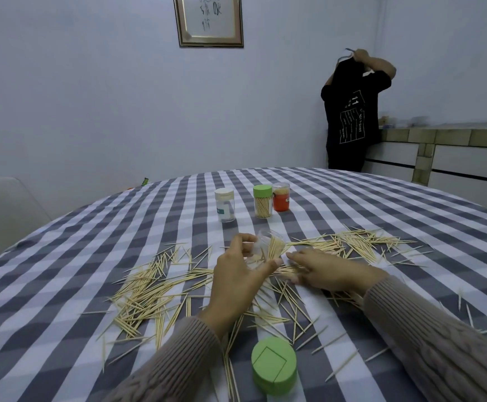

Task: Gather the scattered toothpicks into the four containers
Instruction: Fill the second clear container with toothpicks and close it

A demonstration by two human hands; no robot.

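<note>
Tilting clear plastic toothpick container [265, 248] gripped by left hand [237, 274]; right hand [326, 269] spread flat, pressed on scattered pale wooden toothpicks [149, 294] beside container.

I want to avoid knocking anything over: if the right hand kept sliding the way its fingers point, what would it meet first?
Probably the clear container held in the left hand; the right hand points leftward at it, though depth is unclear.

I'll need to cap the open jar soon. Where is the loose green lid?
In the head view the loose green lid lies flat on the checked tablecloth at the near edge, just right of the left sleeve, among scattered toothpicks.
</note>
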